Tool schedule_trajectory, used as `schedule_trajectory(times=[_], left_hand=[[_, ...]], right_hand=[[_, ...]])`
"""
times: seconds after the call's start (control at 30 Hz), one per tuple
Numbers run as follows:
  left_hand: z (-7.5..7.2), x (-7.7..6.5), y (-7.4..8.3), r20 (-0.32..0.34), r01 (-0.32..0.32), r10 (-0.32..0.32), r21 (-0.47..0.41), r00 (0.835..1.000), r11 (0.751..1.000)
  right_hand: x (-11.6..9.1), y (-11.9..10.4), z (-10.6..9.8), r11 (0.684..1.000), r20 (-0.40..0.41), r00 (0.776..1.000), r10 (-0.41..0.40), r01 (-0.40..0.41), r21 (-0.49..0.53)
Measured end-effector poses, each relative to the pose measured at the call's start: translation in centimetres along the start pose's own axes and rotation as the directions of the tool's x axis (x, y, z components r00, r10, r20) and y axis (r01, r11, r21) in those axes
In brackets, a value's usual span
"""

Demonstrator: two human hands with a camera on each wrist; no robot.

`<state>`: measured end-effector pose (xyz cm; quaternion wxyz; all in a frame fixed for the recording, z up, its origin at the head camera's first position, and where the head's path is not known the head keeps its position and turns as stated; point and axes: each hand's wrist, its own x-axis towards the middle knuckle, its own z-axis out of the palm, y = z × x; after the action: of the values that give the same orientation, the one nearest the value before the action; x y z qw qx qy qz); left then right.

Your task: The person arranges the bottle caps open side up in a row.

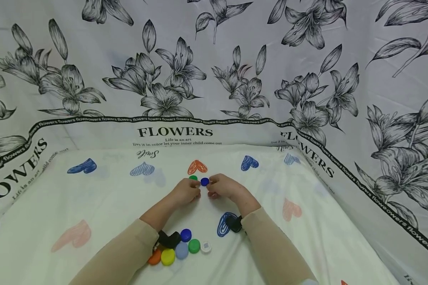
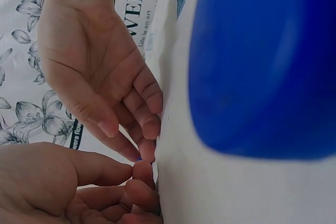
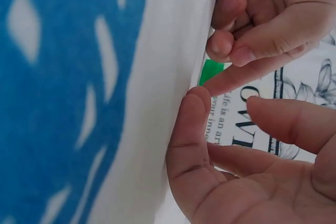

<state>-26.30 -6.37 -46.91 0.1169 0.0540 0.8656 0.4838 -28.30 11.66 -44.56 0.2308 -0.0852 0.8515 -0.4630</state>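
Starting on the left, I'd worry about the left sleeve (image 1: 115, 257) and its black wrist camera (image 1: 169, 240). They're crowding the near bunch of bottle caps, so if that forearm drags back it could shove the orange cap (image 1: 155, 257), then the yellow cap (image 1: 168, 257), light blue cap (image 1: 181, 250) and near blue cap (image 1: 186, 235). The near green cap (image 1: 194, 246) and white cap (image 1: 206, 247) look a bit safer. Further out, the far green cap (image 1: 193, 177) sits just past the left grip (image 1: 188, 190), and the far blue cap (image 1: 205, 181) is between that and the right grip (image 1: 224, 186). One heavy poke could knock blue into green or send it sliding over the heart-print cloth (image 1: 117, 198).

Left grip: not clenched, index finger stretched out, thumb apart from it. Right grip: fingers loosely bent, thumb well off the index. Looks like they're bracketing the far blue cap, not pinching it, but the fingers block the contact, so can't tell how firm.
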Motion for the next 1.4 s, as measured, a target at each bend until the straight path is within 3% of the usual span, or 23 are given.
schedule_trajectory(times=[0.43,0.57,0.67,0.8,0.93,1.07,1.17,1.23,1.3,1.4], left_hand=[[-1.0,-0.3,-0.4,-0.021,-0.004,0.006,0.091,1.000,0.996],[-1.0,0.3,0.5,0.015,0.003,-0.005,0.083,1.000,0.997],[-1.3,0.4,1.8,0.087,-0.050,0.041,0.112,0.995,0.992],[-3.1,-0.7,3.0,0.180,-0.159,0.130,0.156,0.975,0.975],[-6.0,-3.1,2.3,0.205,-0.174,0.135,0.186,0.969,0.967],[-7.5,-5.5,0.6,0.281,-0.155,0.088,0.228,0.956,0.961],[-7.1,-7.0,0.0,0.370,-0.136,0.034,0.253,0.928,0.958],[-6.4,-7.8,0.0,0.419,-0.122,-0.014,0.295,0.908,0.948],[-5.5,-8.6,0.2,0.436,-0.117,-0.061,0.369,0.898,0.922],[-4.4,-9.5,0.6,0.399,-0.099,-0.129,0.502,0.908,0.859]], right_hand=[[0.8,0.3,0.4,0.996,0.060,0.997,-0.055,0.050,0.080],[0.3,0.5,-0.3,0.998,0.023,0.999,-0.046,0.044,0.053],[-0.8,0.7,-1.3,1.000,-0.033,0.999,0.000,0.001,0.014],[-2.0,0.1,-2.0,0.999,-0.055,0.998,0.033,-0.035,-0.031],[-2.3,-2.2,-1.2,0.992,0.032,0.997,-0.067,0.070,-0.102],[-2.9,-4.3,1.1,0.935,0.237,0.961,-0.144,0.210,-0.285],[-4.1,-4.8,3.3,0.870,0.368,0.922,-0.118,0.274,-0.409],[-4.9,-4.7,4.6,0.841,0.405,0.910,-0.082,0.281,-0.461],[-5.6,-4.6,5.7,0.812,0.411,0.910,-0.055,0.280,-0.512],[-6.3,-4.5,6.8,0.779,0.392,0.920,-0.021,0.261,-0.570]])
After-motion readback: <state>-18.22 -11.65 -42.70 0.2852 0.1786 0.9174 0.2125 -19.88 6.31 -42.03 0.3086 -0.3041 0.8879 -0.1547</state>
